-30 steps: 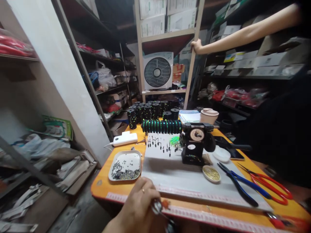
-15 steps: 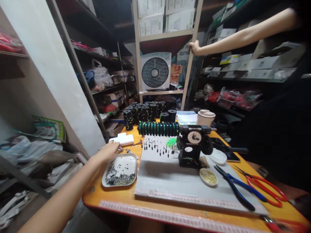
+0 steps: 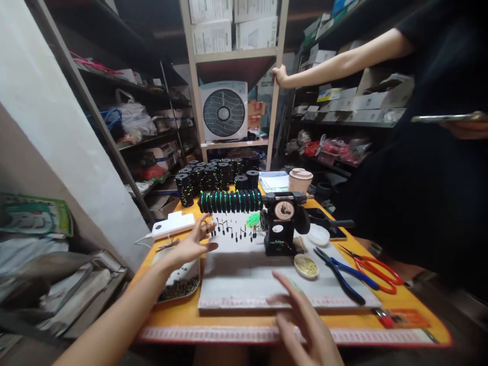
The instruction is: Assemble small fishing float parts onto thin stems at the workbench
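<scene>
Green-striped black spool (image 3: 231,202), orange table (image 3: 236,321)

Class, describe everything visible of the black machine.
The machine stands upright on a pale board, its black body looking metallic. It bears a round dial above a pale oval. A level black roller, banded green and blue, juts left; a dark handle points right. The left hand is near the roller's end; whether they touch is unclear.

Tray (image 3: 189,269) and board (image 3: 240,284) on orange table (image 3: 171,318)
</scene>
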### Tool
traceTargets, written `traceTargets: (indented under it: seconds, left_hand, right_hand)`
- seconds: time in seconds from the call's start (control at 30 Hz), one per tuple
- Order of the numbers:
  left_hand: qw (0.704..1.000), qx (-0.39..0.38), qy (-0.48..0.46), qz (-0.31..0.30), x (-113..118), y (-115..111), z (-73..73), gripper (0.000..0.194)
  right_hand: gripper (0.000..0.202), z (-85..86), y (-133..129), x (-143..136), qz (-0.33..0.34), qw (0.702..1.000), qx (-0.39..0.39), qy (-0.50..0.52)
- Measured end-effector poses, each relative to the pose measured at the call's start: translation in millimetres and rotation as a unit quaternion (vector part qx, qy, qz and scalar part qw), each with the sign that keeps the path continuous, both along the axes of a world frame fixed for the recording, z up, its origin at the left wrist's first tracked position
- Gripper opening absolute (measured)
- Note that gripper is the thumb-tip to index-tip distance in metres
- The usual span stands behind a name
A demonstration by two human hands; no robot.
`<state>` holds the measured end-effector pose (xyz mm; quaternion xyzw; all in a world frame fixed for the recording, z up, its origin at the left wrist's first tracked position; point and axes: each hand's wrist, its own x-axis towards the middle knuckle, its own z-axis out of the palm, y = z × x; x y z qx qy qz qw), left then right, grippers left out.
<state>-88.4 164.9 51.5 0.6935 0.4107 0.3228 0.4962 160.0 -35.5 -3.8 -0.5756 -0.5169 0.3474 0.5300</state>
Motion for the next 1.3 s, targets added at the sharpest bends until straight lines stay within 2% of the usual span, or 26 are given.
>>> traceTargets:
  seconds: [0.03,0.07,0.13,0.2,0.33,0.47,0.67,0.9,1.03,1.2,1.23,1.3]
  left_hand:
    - [0.999,-0.013,-0.042,-0.001,11,0,-6.2,0.080]
    - [0.997,-0.026,-0.078,-0.003,21,0,-11.0,0.072]
    - [0.990,-0.050,-0.135,-0.003,38,1,-16.4,0.051]
    - [0.982,-0.079,-0.173,-0.007,50,2,-17.8,0.038]
    - [0.969,-0.129,-0.208,-0.029,71,-4,-19.0,0.034]
    - [0.967,-0.148,-0.204,-0.034,86,-17,-22.7,0.032]
    - [0.959,-0.205,-0.177,-0.082,90,-48,-25.1,0.027]
    - [0.930,-0.218,-0.278,-0.098,89,-90,-25.3,0.030]
    - [0.908,-0.220,-0.349,-0.078,90,-117,-25.3,0.032]
    - [0.887,-0.218,-0.407,-0.034,85,-139,-27.6,0.034]
    - [0.883,-0.216,-0.414,-0.031,83,-143,-29.2,0.033]
    - [0.878,-0.224,-0.421,-0.040,80,-149,-33.8,0.034]
  right_hand:
    - [0.046,9.0,13,-2,0.030,0.999,-0.013,0.043]
    - [0.055,17.0,28,-5,0.068,0.980,-0.056,0.179]
    - [0.067,28.5,58,-12,0.085,0.965,-0.066,0.238]
    - [0.068,32.7,84,-20,0.082,0.957,-0.062,0.270]
    - [0.040,26.1,115,-35,0.089,0.949,-0.069,0.293]
    - [0.031,13.4,120,-42,0.105,0.952,-0.098,0.270]
    - [0.026,-0.2,100,-48,0.146,0.968,-0.126,0.163]
    - [0.027,4.0,51,-33,0.173,0.984,-0.048,0.006]
    - [0.027,18.9,22,-17,0.191,0.979,-0.004,-0.074]
    - [0.025,57.3,-6,3,0.217,0.966,-0.003,-0.138]
    - [0.025,64.4,-13,7,0.189,0.970,0.009,-0.156]
    - [0.024,73.4,-30,15,0.049,0.979,0.056,-0.188]
